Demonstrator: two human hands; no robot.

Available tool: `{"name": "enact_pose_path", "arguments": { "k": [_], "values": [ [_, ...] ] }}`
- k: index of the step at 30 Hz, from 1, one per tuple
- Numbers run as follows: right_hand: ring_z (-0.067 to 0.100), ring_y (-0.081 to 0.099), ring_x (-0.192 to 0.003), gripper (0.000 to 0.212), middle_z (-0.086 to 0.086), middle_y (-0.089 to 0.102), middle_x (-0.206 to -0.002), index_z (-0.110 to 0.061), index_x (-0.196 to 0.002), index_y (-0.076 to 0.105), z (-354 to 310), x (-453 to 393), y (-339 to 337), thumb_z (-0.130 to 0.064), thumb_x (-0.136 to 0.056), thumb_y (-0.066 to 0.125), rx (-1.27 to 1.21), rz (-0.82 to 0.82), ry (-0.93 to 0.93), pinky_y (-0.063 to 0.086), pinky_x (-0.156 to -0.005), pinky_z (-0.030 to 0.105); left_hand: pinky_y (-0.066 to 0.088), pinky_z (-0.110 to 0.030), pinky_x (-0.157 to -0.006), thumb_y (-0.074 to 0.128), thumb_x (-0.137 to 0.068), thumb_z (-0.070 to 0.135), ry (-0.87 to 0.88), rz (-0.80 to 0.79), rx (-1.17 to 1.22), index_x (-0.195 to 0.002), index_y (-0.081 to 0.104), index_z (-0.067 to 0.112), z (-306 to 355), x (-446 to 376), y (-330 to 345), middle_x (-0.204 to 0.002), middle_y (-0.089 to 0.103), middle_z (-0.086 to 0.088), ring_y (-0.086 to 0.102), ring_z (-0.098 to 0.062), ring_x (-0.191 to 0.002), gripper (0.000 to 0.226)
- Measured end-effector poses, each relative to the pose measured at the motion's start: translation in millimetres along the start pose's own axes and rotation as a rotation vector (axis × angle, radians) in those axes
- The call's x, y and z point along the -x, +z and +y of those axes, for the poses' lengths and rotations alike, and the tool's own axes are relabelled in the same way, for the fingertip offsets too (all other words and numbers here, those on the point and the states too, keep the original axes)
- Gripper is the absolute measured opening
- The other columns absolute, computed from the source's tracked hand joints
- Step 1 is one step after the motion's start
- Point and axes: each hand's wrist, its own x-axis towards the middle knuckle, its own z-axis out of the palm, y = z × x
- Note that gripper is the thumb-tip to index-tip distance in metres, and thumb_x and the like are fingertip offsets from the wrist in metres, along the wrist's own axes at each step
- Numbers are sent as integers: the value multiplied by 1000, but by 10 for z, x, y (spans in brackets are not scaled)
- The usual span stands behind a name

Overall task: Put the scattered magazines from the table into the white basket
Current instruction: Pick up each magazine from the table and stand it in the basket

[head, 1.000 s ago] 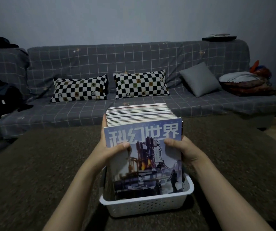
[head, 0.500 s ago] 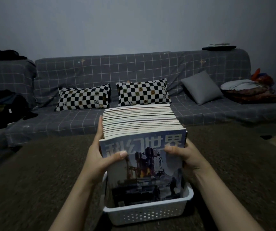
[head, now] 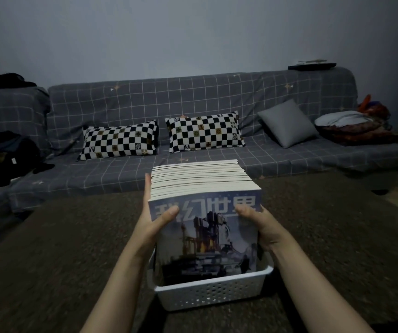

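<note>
Nearest the camera sits the white perforated plastic basket (head: 211, 293) on the brown-covered table (head: 49, 248). Standing upright in it is the thick row of glossy paper magazines (head: 202, 186), pale page edges up, the front cover a blue illustrated one facing the camera. The left hand (head: 154, 222) clamps the left side of the row, thumb laid over the front cover and fingers running along the flank. The right hand (head: 260, 224) does the same on the right side, thumb over the cover's upper edge. The 2 hands squeeze the block between them.

A block this thick is likely heavy, and the slick covers could slide against one another. Each issue alone is floppy, yet pressed together they behave as a stiff slab. The sound hold is the present one: both flanks, low enough to stop the middle issues sagging or fanning out.

Beyond the table is the grey checked sofa (head: 193, 97) with 2 black-and-white chequered pillows (head: 121, 141).

Compared with 0.5 s ago, the grip is unchanged, while the row sits slightly lower in the basket and the front cover leans a little more toward the camera.
</note>
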Motion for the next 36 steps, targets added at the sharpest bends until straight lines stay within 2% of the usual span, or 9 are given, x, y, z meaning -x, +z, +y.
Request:
{"name": "enact_pose_path", "arguments": {
  "k": [4,6,10,13,16,22,26,30,36],
  "values": [
    [23,68,-94,90,4,73,-98,-16,-107,63,-6,-22,46,-51,-29,90,41,52,2,55,-81,36,37,-54,-108,83,-40,67,-1,39,7,-150,14,33,56,2,59,-150,39,-4,46,-26,-132,135],
    [28,67,-98,78,8,72,-101,-19,-99,68,14,-40,50,-49,-30,89,69,86,13,52,-88,41,40,-54,-105,83,-42,65,-24,52,31,-151,16,28,56,-5,90,-146,44,-8,51,-27,-127,133],
    [23,69,-93,63,4,73,-100,-24,-101,69,17,-40,20,-46,-44,83,111,75,43,55,-73,31,47,-51,-99,77,-54,55,-50,74,-33,-150,18,31,10,6,81,-138,53,-8,58,-26,-118,114],
    [23,65,-103,78,2,68,-113,-32,-113,58,33,-6,-46,-52,-43,84,183,104,58,51,-88,39,55,-35,-89,77,-52,61,-55,75,-85,-148,21,29,-28,41,60,-139,51,-3,58,-20,-118,116],
    [13,62,-105,78,-6,63,-120,-45,-110,53,111,125,-117,-61,-40,84,287,103,115,51,-90,35,55,-22,-76,74,-51,67,-87,92,-126,-145,26,35,-75,199,71,-132,55,7,60,-12,-113,110],
    [20,42,-130,112,-1,32,-151,-30,-142,30,454,511,-163,-77,-47,67,568,254,189,41,-98,34,35,-49,-110,63,-64,75,-185,100,-316,-146,21,43,-418,629,55,-153,31,7,33,-17,-139,98],
    [20,32,-136,96,-4,23,-153,-31,-139,38,554,551,-84,-74,-56,58,662,302,104,33,-103,35,46,-32,-91,67,-70,58,-188,181,-267,-132,38,49,-492,733,158,-129,55,14,53,-8,-116,69],
    [23,29,-138,98,0,22,-154,-24,-136,44,599,503,-37,-79,-54,51,751,386,114,31,-106,36,45,-47,-101,67,-70,60,-190,248,-325,-141,35,40,-538,707,183,-136,52,1,52,-20,-122,81],
    [23,38,-133,100,2,33,-150,-19,-134,48,627,401,-78,-78,-53,56,700,434,84,37,-106,44,45,-48,-102,73,-68,56,-220,268,-383,-146,32,32,-627,545,166,-142,47,-1,49,-21,-126,91]
  ]
}}
